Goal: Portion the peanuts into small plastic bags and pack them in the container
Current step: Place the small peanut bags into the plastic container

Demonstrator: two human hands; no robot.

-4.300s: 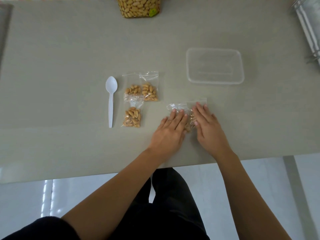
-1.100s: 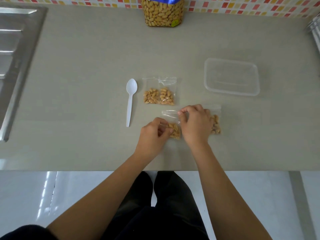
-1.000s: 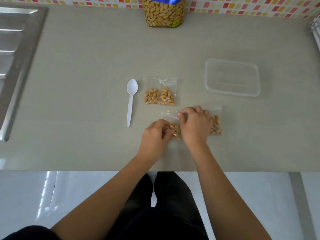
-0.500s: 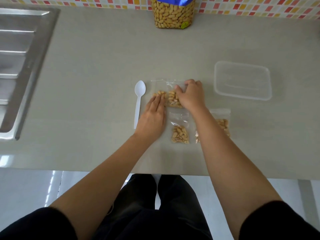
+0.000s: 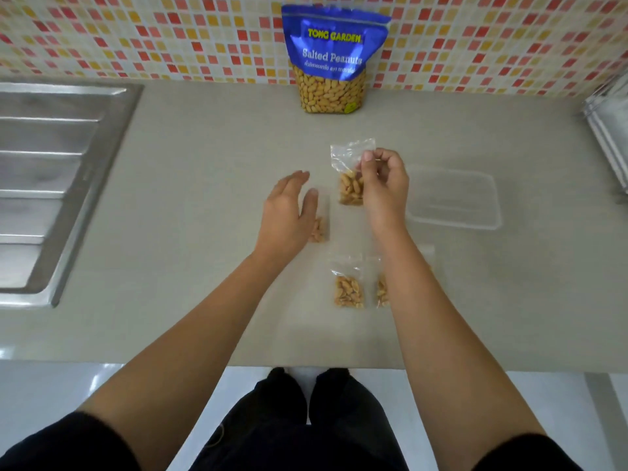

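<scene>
Mosaic tiles in red, orange and yellow back a grey surface (image 5: 204, 158), with a steel sink (image 5: 51, 164) at the left and a blue pouch of salted peanuts (image 5: 331, 62) standing at the far edge.

The right hand (image 5: 385, 188) pinches a small clear bag of peanuts (image 5: 350, 180) by its empty upper part. Its fingers (image 5: 368, 160) are curled round the film, and the nuts hang bunched at the bottom. The bag sits just left of the clear container (image 5: 455, 227), which lies on the right and looks empty.

The left hand (image 5: 287, 215) hovers with its fingers straight and loosely spread, holding nothing, over a second bag (image 5: 320, 229) that it partly hides. Two more filled bags lie nearer: one in plain sight (image 5: 348, 287), the other (image 5: 382, 294) mostly behind the right forearm.

Such a bag should be light, soft and crinkly, and the film may be slippery. Its weight sits low, so it will swing and sag. Taking it by the flat strip above the nuts seems best, since squeezing lower could crush the nuts or pop the seal.
</scene>
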